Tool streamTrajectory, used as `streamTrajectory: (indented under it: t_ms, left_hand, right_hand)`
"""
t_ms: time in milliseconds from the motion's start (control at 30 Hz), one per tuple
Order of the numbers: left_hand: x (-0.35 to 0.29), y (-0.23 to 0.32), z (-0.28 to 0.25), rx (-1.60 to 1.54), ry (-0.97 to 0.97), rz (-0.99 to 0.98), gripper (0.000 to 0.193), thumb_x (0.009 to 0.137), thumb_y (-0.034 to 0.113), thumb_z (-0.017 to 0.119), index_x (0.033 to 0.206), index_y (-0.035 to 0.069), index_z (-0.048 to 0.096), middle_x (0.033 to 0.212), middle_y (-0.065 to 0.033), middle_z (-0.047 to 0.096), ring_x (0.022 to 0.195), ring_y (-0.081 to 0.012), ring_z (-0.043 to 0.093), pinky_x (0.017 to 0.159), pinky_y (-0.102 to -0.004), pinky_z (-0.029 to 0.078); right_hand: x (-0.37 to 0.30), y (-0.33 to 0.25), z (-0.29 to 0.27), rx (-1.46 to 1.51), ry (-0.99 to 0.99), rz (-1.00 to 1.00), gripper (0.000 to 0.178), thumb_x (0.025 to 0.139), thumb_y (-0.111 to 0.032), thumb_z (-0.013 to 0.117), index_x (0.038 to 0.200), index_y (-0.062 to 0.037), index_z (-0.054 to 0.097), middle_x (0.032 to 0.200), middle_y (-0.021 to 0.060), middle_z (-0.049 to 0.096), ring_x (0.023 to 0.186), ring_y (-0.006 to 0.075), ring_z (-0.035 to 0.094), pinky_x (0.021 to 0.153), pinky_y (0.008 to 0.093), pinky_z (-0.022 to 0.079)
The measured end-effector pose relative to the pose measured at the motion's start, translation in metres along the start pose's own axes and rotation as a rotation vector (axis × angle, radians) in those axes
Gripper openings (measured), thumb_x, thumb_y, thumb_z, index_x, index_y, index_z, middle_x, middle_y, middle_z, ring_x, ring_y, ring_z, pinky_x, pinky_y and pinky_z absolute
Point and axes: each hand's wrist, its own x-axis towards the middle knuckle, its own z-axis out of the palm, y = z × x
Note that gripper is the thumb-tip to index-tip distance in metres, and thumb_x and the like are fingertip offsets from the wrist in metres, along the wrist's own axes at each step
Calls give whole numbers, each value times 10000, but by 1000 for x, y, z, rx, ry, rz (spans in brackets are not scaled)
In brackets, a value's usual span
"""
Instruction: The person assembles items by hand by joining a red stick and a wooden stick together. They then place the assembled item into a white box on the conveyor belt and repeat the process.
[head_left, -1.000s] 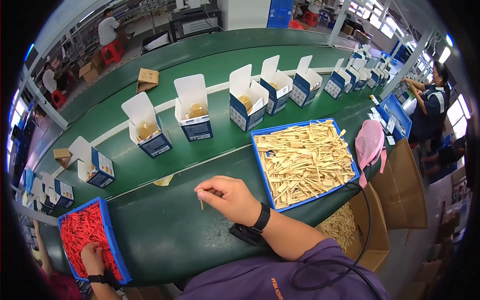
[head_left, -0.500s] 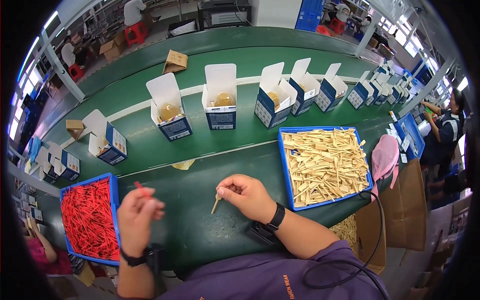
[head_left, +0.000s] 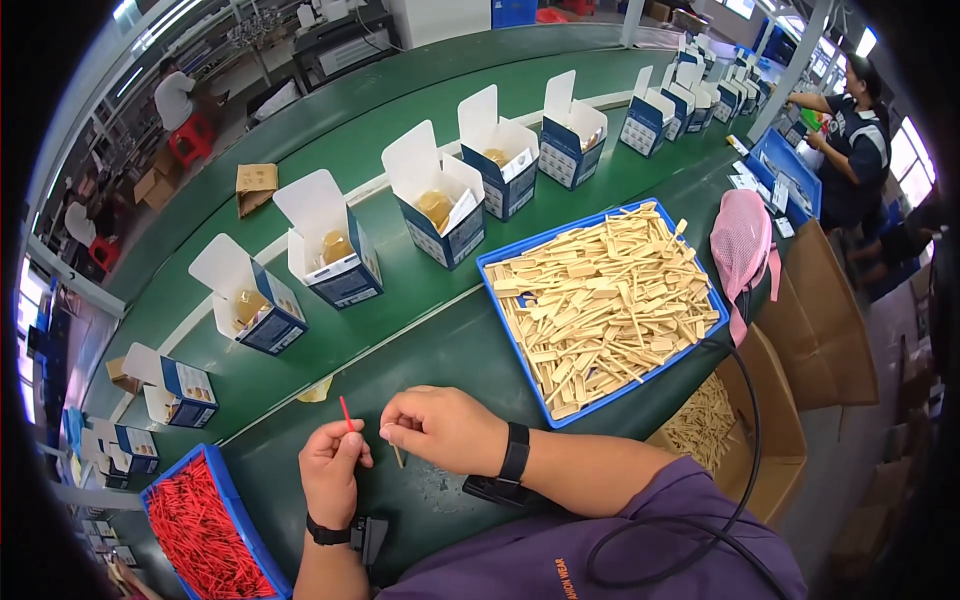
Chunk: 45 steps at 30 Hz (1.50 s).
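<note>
My left hand (head_left: 332, 472) pinches a thin red stick (head_left: 345, 412), which points up above the fingertips. Close on its right, my right hand (head_left: 445, 428) has its fingers closed around a small beige paddle-shaped stick (head_left: 399, 457). Most of that piece is hidden under the hand, and only its lower end shows. The two hands are near each other but apart, above the green bench. Left of me lies a blue tray (head_left: 232, 490) full of red sticks (head_left: 205, 525). A second blue tray (head_left: 540, 396), heaped with beige paddle-shaped sticks (head_left: 600, 300), lies to the right.
Open blue-and-white boxes (head_left: 345, 285) line the green conveyor (head_left: 400, 290) beyond the bench. A pink mesh bag (head_left: 742, 240) lies past the right tray. A cardboard carton (head_left: 770, 440) with more beige sticks stands at the right. A co-worker (head_left: 850, 150) stands far right.
My view has swung right. My left hand has come closer to my right hand, and its red stick now stands more upright. The boxes on the conveyor appear shifted.
</note>
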Motion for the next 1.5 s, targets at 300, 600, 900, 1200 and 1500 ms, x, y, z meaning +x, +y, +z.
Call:
streamTrajectory:
  t_ms: [300, 600, 900, 1200, 1500]
  left_hand:
    - [-30, 7, 1, 277, -4, 44, 185, 983, 120, 636, 1085, -19, 703, 889, -44, 653, 742, -94, 593, 683, -239, 464]
    - [-19, 6, 30, -314, -51, -15, 135, 928, 41, 693, 1049, -4, 652, 1028, -84, 682, 864, -132, 650, 804, -277, 531]
    - [-11, -9, 14, -174, -96, 46, 128, 923, 20, 686, 1040, -29, 669, 969, -108, 700, 824, -153, 662, 781, -286, 541]
    - [-17, 1, 2, 32, -105, -22, 165, 969, 62, 637, 1056, -57, 710, 916, -118, 711, 696, -152, 648, 659, -270, 536]
    - [-12, 3, 7, 2, -138, -79, 180, 977, 87, 638, 1052, -58, 714, 929, -139, 726, 665, -155, 647, 640, -272, 543]
  right_hand:
    - [-13, -2, 10, -11, -8, 5, 139, 913, -168, 716, 967, -40, 705, 819, 75, 644, 718, 161, 628, 656, 302, 508]
    - [-24, -7, -12, 79, -20, 227, 81, 945, -87, 688, 962, -7, 683, 875, 18, 691, 758, 66, 630, 699, 224, 519]
    - [-10, -6, 5, 457, 6, 205, 96, 955, -106, 694, 977, -12, 691, 861, 15, 692, 768, 65, 639, 682, 228, 513]
    - [-1, -4, 11, 95, 5, 6, 142, 924, -153, 710, 1002, -34, 711, 853, 86, 700, 756, 178, 670, 682, 304, 532]
    - [-1, -9, 6, 3, 34, 21, 145, 906, -159, 711, 991, -42, 728, 836, 93, 685, 753, 233, 663, 693, 326, 536]
